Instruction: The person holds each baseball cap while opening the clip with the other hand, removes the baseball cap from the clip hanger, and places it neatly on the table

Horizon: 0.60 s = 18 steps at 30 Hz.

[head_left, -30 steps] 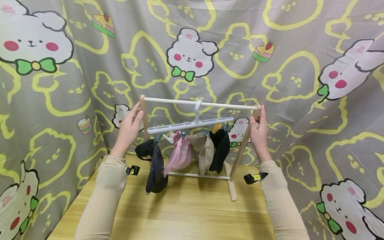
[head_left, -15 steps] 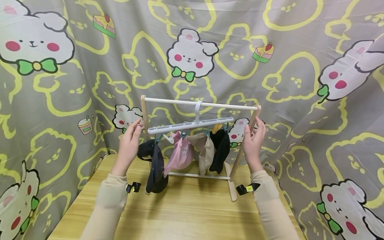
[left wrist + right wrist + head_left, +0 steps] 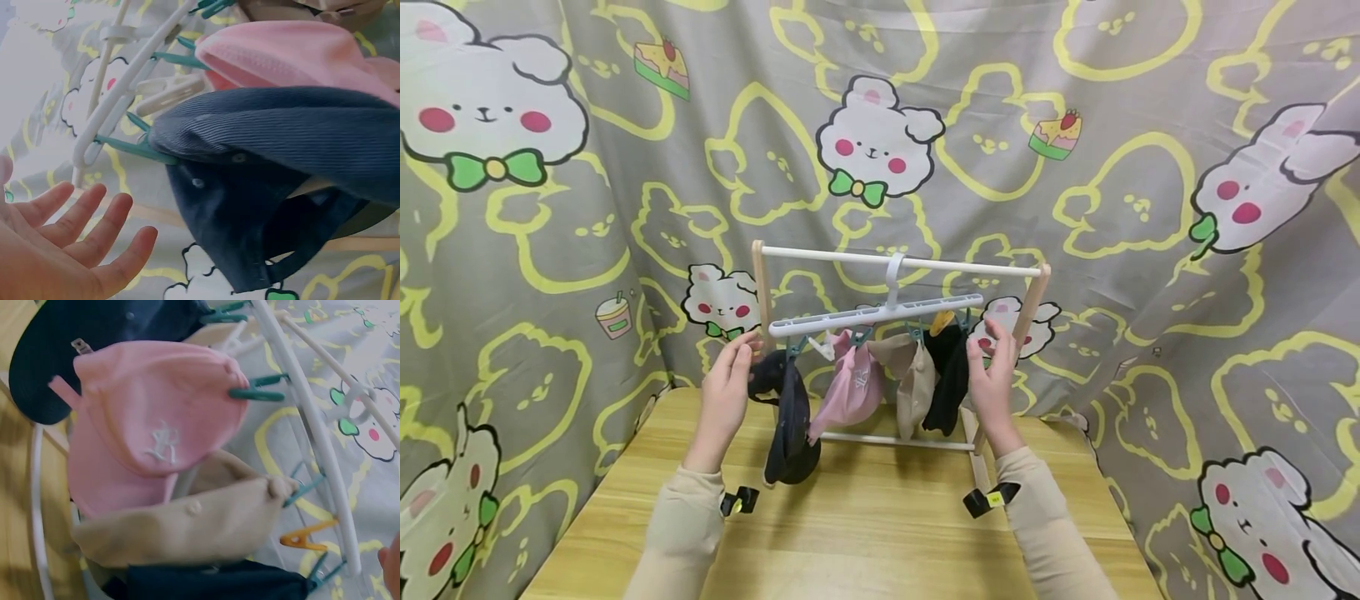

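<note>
The pale grey plastic clip hanger (image 3: 876,316) hangs mid-frame, its hook (image 3: 894,277) curled over the round white rod (image 3: 820,255) of a small light-wood rack, so the bar seems free to swivel; its left end sits lower in the frame.

Four cloth caps dangle beneath in a row: a dark navy one (image 3: 792,433) at left, then a pink one with white lettering (image 3: 850,387), a beige one (image 3: 916,396) and a black one (image 3: 947,383). Green plastic clips (image 3: 259,389) bite their edges, presumably to keep them apart. An orange plastic clip (image 3: 306,535) and a white plastic clip (image 3: 826,346) appear to hold nothing.

From here I see both hands raised either side, gripping nothing. The left hand (image 3: 727,377), left of centre, is loosely spread, palm inward, just beside the navy cap and the left wooden post (image 3: 763,292). The right hand (image 3: 992,371) stands before the right wooden post (image 3: 1032,304), thumb and fingers apart, near the black cap; whether it brushes the cap I can't tell. They look placed to frame the row.

Both forearms slope inward from the bottom corners, over the yellowish wood-grain worktop (image 3: 865,542).
</note>
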Each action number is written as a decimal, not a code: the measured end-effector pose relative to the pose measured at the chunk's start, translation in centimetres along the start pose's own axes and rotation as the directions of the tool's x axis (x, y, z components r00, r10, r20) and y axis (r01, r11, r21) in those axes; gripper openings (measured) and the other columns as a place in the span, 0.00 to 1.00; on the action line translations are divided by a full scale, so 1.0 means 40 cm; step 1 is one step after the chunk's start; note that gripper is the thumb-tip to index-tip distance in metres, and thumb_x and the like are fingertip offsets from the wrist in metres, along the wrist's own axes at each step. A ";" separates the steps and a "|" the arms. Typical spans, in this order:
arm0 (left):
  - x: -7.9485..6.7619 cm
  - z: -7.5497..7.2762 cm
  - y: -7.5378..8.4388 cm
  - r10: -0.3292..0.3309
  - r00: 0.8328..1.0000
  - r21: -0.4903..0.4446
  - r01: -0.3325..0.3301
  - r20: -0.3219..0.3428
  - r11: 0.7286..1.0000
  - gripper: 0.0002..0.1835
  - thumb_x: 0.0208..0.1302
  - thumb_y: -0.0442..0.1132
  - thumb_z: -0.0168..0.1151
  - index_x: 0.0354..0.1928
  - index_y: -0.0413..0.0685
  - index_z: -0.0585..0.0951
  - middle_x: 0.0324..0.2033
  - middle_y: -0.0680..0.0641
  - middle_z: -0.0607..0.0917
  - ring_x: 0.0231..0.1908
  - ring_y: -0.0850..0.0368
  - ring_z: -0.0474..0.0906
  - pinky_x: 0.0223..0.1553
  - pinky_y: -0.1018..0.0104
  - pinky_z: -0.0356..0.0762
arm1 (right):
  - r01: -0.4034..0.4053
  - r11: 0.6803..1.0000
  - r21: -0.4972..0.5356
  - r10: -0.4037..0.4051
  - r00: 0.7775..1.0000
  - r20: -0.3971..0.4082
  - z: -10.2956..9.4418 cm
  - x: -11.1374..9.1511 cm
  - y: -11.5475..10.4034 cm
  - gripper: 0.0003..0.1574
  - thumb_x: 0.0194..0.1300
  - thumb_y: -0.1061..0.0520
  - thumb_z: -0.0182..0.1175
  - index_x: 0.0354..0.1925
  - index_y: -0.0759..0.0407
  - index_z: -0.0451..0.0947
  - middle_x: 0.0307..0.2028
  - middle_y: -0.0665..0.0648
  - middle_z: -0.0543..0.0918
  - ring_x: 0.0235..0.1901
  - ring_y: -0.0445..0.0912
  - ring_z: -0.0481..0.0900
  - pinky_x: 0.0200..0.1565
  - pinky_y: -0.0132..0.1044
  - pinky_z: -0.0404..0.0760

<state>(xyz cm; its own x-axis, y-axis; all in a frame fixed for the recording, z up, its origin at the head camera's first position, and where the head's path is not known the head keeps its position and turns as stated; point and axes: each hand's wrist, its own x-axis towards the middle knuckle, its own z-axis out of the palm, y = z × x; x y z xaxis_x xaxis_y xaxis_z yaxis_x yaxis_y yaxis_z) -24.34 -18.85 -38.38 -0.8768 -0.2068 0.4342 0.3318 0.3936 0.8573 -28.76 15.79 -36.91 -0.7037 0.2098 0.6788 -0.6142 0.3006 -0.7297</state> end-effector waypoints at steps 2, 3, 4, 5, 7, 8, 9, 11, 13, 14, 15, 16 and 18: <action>-0.008 0.003 -0.007 -0.011 1.000 0.004 0.011 0.000 1.000 0.27 0.78 0.53 0.36 0.67 0.46 0.70 0.59 0.40 0.79 0.56 0.45 0.77 0.49 0.68 0.74 | -0.014 1.000 0.014 0.014 1.000 0.026 0.013 -0.010 -0.006 0.26 0.70 0.66 0.51 0.64 0.73 0.64 0.58 0.75 0.68 0.57 0.59 0.67 0.54 0.29 0.67; -0.013 0.005 -0.010 -0.016 1.000 0.003 0.016 -0.001 1.000 0.27 0.78 0.53 0.36 0.67 0.46 0.70 0.58 0.39 0.79 0.56 0.44 0.77 0.48 0.69 0.74 | -0.019 1.000 0.018 0.018 0.999 0.039 0.019 -0.015 -0.008 0.26 0.70 0.66 0.51 0.64 0.73 0.64 0.58 0.76 0.68 0.56 0.58 0.67 0.54 0.29 0.67; -0.016 0.006 -0.014 -0.018 1.000 0.000 0.018 -0.003 1.000 0.27 0.78 0.53 0.36 0.66 0.45 0.70 0.58 0.39 0.79 0.55 0.44 0.77 0.48 0.68 0.74 | -0.018 1.000 0.024 0.016 0.998 0.052 0.025 -0.019 -0.010 0.26 0.70 0.66 0.51 0.64 0.73 0.65 0.58 0.76 0.68 0.57 0.59 0.67 0.54 0.30 0.68; -0.020 0.008 -0.018 -0.023 1.000 0.001 0.023 -0.005 1.000 0.27 0.78 0.52 0.36 0.66 0.45 0.70 0.58 0.39 0.79 0.55 0.44 0.77 0.49 0.67 0.74 | -0.019 1.000 0.025 0.017 0.998 0.066 0.031 -0.022 -0.011 0.25 0.71 0.66 0.51 0.64 0.73 0.65 0.57 0.76 0.69 0.57 0.60 0.68 0.54 0.31 0.69; -0.027 0.012 -0.026 -0.031 0.999 0.002 0.031 -0.012 1.000 0.26 0.78 0.52 0.36 0.65 0.45 0.71 0.57 0.39 0.80 0.54 0.46 0.78 0.49 0.67 0.75 | -0.019 1.000 0.023 0.017 0.995 0.096 0.043 -0.029 -0.011 0.25 0.71 0.65 0.51 0.64 0.73 0.65 0.57 0.76 0.70 0.59 0.62 0.68 0.55 0.32 0.70; -0.031 0.014 -0.030 -0.034 0.999 0.001 0.034 -0.019 0.999 0.26 0.78 0.52 0.37 0.65 0.45 0.72 0.57 0.40 0.80 0.53 0.46 0.78 0.48 0.68 0.75 | -0.017 1.000 0.019 0.015 0.994 0.110 0.048 -0.032 -0.011 0.25 0.72 0.65 0.50 0.64 0.73 0.65 0.57 0.75 0.70 0.59 0.63 0.68 0.55 0.32 0.70; -0.034 0.016 -0.034 -0.035 0.999 -0.003 0.035 -0.024 0.999 0.25 0.78 0.51 0.38 0.65 0.45 0.72 0.57 0.39 0.81 0.53 0.47 0.78 0.48 0.71 0.75 | -0.013 1.000 0.019 0.011 0.992 0.124 0.054 -0.035 -0.012 0.25 0.72 0.65 0.50 0.64 0.73 0.65 0.57 0.76 0.70 0.59 0.64 0.68 0.55 0.33 0.71; -0.040 0.020 -0.043 -0.038 0.999 -0.014 0.038 -0.035 0.999 0.24 0.78 0.50 0.40 0.64 0.44 0.73 0.56 0.40 0.81 0.52 0.49 0.79 0.48 0.76 0.74 | -0.007 1.000 0.015 0.005 0.989 0.148 0.064 -0.041 -0.013 0.24 0.72 0.64 0.50 0.63 0.73 0.65 0.57 0.75 0.71 0.59 0.64 0.69 0.54 0.36 0.72; -0.047 0.024 -0.051 -0.042 0.998 -0.033 0.040 -0.039 0.999 0.23 0.77 0.49 0.42 0.63 0.42 0.73 0.55 0.39 0.82 0.50 0.51 0.79 0.47 0.83 0.72 | -0.003 1.000 0.022 -0.001 0.985 0.170 0.075 -0.047 -0.017 0.24 0.73 0.65 0.50 0.63 0.74 0.65 0.56 0.76 0.72 0.58 0.65 0.69 0.54 0.39 0.72; -0.050 0.025 -0.054 -0.044 0.998 -0.043 0.043 -0.042 0.998 0.23 0.77 0.48 0.43 0.63 0.42 0.73 0.55 0.38 0.82 0.50 0.52 0.80 0.46 0.85 0.71 | -0.004 1.000 0.025 -0.001 0.984 0.180 0.079 -0.050 -0.020 0.24 0.73 0.65 0.50 0.63 0.73 0.65 0.56 0.76 0.72 0.58 0.65 0.69 0.53 0.40 0.72; -0.052 0.027 -0.057 -0.049 0.998 -0.050 0.046 -0.044 0.998 0.23 0.77 0.48 0.44 0.63 0.42 0.73 0.55 0.38 0.82 0.50 0.53 0.80 0.46 0.86 0.70 | -0.002 1.000 0.023 -0.003 0.982 0.187 0.084 -0.053 -0.022 0.24 0.72 0.65 0.50 0.63 0.73 0.66 0.56 0.76 0.72 0.57 0.64 0.70 0.53 0.40 0.72; -0.055 0.028 -0.061 -0.055 0.997 -0.052 0.052 -0.047 0.997 0.23 0.77 0.48 0.44 0.63 0.42 0.74 0.55 0.38 0.82 0.49 0.53 0.80 0.46 0.87 0.70 | 0.002 1.000 0.022 -0.006 0.982 0.190 0.089 -0.055 -0.025 0.23 0.72 0.65 0.50 0.63 0.73 0.66 0.55 0.75 0.73 0.57 0.64 0.71 0.52 0.40 0.73; -0.059 0.029 -0.066 -0.063 0.997 -0.048 0.060 -0.054 0.997 0.22 0.76 0.48 0.45 0.62 0.42 0.74 0.54 0.38 0.82 0.49 0.54 0.80 0.46 0.88 0.69 | 0.009 1.000 0.027 -0.015 0.980 0.200 0.099 -0.060 -0.032 0.23 0.72 0.66 0.50 0.62 0.73 0.67 0.53 0.76 0.74 0.56 0.64 0.72 0.51 0.38 0.73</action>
<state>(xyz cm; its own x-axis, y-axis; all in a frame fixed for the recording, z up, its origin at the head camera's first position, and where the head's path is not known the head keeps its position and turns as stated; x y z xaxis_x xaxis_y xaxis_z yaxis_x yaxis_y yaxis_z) -23.55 -18.34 -41.98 -0.8758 -0.2790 0.3939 0.2949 0.3368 0.8942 -27.70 11.22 -37.94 -0.7519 0.0150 0.6591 -0.6302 0.2769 -0.7253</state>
